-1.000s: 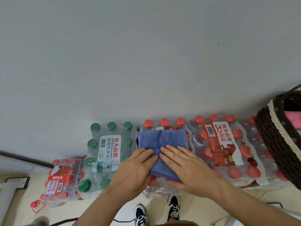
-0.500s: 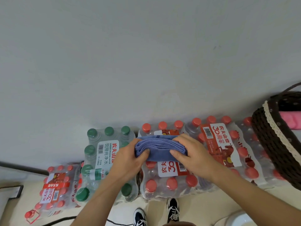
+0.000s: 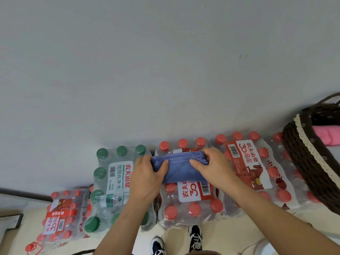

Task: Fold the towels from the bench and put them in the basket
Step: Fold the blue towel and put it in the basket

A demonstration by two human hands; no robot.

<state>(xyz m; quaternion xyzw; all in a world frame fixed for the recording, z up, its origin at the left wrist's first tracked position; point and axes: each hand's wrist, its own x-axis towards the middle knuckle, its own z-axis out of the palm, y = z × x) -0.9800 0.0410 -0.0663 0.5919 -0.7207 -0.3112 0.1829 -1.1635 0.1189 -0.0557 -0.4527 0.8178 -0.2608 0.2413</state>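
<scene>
A blue towel (image 3: 181,167), folded into a thick small bundle, lies on a shrink-wrapped pack of red-capped water bottles (image 3: 191,196). My left hand (image 3: 147,178) grips its left end and my right hand (image 3: 213,169) grips its right end, thumbs on top. A dark woven basket (image 3: 309,162) with a lace trim stands at the right edge on the bottle packs. A pink towel (image 3: 327,137) lies inside it.
A pack of green-capped bottles (image 3: 110,181) stands left of my hands, and another red-capped pack (image 3: 253,162) lies between the towel and the basket. A lower pack (image 3: 58,218) sits at the far left. A plain wall rises behind. My shoes (image 3: 195,236) show below.
The towel lay flat under both palms a second ago. It has since been folded over into a narrower bundle, and both hands now hold its ends.
</scene>
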